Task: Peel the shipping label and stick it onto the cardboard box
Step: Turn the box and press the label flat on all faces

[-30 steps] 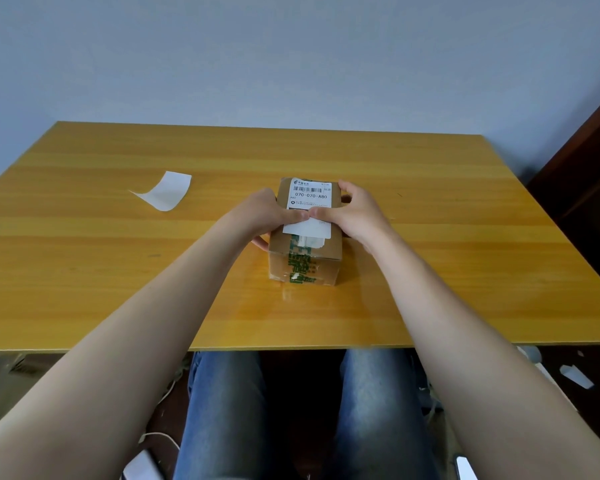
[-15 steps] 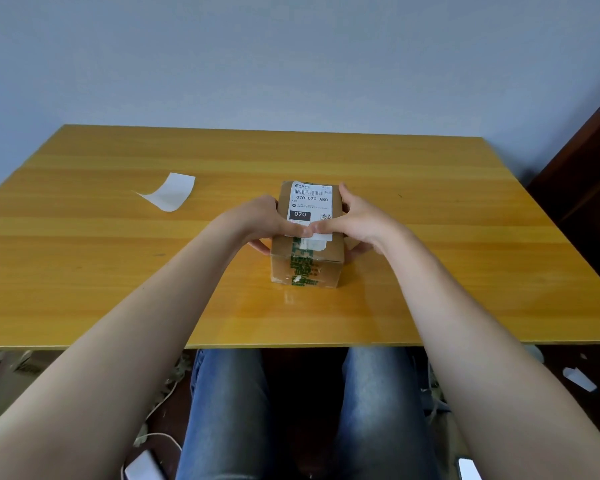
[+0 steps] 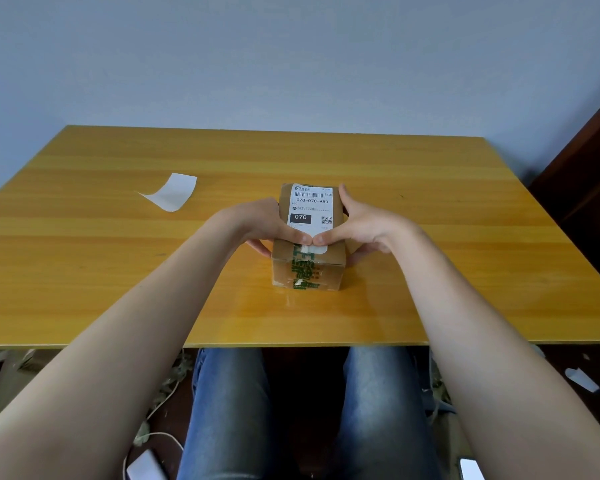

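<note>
A small brown cardboard box (image 3: pixel 329 259) with green printed tape stands near the middle of the wooden table (image 3: pixel 430 209). A white shipping label (image 3: pixel 311 206) with a barcode and "070-070-A80" lies flat on the box top. My left hand (image 3: pixel 257 225) wraps the box's left side, thumb pressing the label's near edge. My right hand (image 3: pixel 364 225) wraps the right side, its thumb touching the left thumb on that same edge. The label's near end is hidden under the thumbs.
A curled white backing sheet (image 3: pixel 174 192) lies on the table to the far left. Under the table edge are my legs in jeans (image 3: pixel 232 410), cables and a white object on the floor (image 3: pixel 142 465). A dark cabinet (image 3: pixel 589 168) stands at the right.
Both thumbs slid toward me along the label, from its middle to its near edge, uncovering the "070" block and the QR code. The box stayed in place.
</note>
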Demonstrator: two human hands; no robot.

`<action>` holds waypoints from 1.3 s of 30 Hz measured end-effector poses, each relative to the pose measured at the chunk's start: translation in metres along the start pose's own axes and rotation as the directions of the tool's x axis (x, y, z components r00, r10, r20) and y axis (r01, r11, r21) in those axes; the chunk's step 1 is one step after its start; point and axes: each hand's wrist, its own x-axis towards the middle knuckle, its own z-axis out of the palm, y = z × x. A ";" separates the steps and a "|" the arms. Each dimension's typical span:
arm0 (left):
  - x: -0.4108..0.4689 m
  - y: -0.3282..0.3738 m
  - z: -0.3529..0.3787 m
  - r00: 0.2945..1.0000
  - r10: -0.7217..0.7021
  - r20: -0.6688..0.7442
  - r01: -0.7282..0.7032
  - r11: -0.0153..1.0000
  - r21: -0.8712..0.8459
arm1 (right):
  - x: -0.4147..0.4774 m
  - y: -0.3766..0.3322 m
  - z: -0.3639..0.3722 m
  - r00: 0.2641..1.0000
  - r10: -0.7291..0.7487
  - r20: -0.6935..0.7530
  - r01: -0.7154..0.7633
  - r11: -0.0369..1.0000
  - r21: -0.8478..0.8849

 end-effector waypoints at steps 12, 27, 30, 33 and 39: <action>-0.001 0.014 0.003 0.986 -0.156 -0.063 0.155 0.988 -0.023 | 0.005 -0.006 -0.003 0.991 -0.060 -0.122 0.076 0.988 0.131; 0.023 0.010 0.005 0.972 -0.215 -0.095 0.214 0.977 -0.023 | 0.027 -0.012 0.007 0.946 -0.214 -0.244 0.205 0.977 -0.064; 0.025 0.006 0.004 0.978 -0.193 -0.084 0.191 0.981 -0.031 | 0.024 -0.011 0.005 0.953 -0.204 -0.224 0.195 0.979 -0.063; 0.023 0.002 0.002 0.985 -0.159 -0.068 0.156 0.987 -0.045 | 0.021 -0.009 0.003 0.968 -0.165 -0.192 0.157 0.986 -0.056; 0.011 -0.003 -0.001 0.995 -0.091 -0.042 0.087 0.993 -0.084 | 0.019 -0.008 0.000 0.989 -0.094 -0.112 0.083 0.991 -0.102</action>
